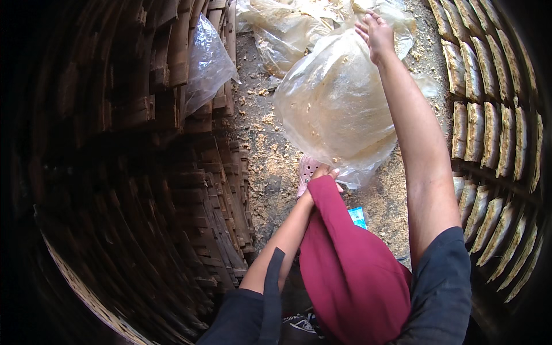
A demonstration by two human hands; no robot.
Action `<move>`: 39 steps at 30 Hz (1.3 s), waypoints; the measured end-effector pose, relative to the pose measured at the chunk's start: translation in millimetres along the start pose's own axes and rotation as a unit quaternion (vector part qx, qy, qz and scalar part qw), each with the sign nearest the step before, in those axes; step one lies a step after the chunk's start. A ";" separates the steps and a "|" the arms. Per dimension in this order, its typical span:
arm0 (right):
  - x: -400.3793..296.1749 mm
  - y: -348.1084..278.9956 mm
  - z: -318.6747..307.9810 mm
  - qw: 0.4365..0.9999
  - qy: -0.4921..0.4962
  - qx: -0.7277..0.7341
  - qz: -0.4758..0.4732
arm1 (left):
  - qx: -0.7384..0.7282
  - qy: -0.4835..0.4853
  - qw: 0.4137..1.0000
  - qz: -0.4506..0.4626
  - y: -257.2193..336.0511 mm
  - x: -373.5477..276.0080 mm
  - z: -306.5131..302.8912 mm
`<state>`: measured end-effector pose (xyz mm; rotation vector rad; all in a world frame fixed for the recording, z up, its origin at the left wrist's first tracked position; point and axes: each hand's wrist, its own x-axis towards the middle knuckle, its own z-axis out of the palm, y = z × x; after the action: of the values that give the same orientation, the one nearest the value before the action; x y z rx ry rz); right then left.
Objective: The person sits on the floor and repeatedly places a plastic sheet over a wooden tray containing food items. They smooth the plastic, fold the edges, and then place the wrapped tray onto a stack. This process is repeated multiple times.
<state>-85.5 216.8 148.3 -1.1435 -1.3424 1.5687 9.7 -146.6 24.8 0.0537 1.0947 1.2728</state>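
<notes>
A large clear plastic bag (336, 99), cloudy and smeared with tan crumbs, is spread out before me and looks puffed up. My left hand (326, 174) grips its near end, low down by a pink clog (307, 169). Part of that hand is hidden by a hanging maroon cloth (353, 267). At the far right side of the bag is my right hand (377, 35), its fingers extended and a little apart. It lies at the plastic, but whether it presses on it I cannot tell.
More crumpled plastic sheeting (293, 39) lies beyond the bag. Stacked wooden slats (207, 194) line the left, with clear plastic (209, 64) hanging there. Rows of thin, crumbly-edged slabs (491, 133) stand at right. Tan crumbs litter the ground (271, 172) around a blue packet (358, 217).
</notes>
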 end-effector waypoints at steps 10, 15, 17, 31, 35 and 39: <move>-124.8 70.0 -115.8 0.770 -0.118 -0.509 -0.366 | 0.105 0.029 0.994 -0.012 -1.4 2.9 -8.5; -217.8 114.7 -176.1 0.769 -0.090 -0.589 -0.230 | -0.010 -0.054 0.998 -0.040 57.2 -35.1 10.9; -238.8 136.8 -198.6 0.766 -0.067 -0.617 -0.170 | -0.014 -0.024 0.999 -0.023 47.0 -31.9 7.6; -244.3 130.3 -182.6 0.791 0.033 -0.591 -0.155 | -0.237 0.008 0.971 0.020 18.1 -4.1 -18.7; -262.9 96.3 -112.7 0.852 -0.166 -0.396 -0.299 | -0.330 -0.063 0.942 0.000 66.7 -28.8 2.4; -280.8 81.7 -76.8 0.744 -0.435 -0.442 -0.247 | -0.365 -0.164 0.915 0.049 45.3 -16.0 -27.4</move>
<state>74.4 -36.3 106.2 -0.3257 -2.9365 1.0182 -40.2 -156.7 46.5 -0.2386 0.2868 1.6268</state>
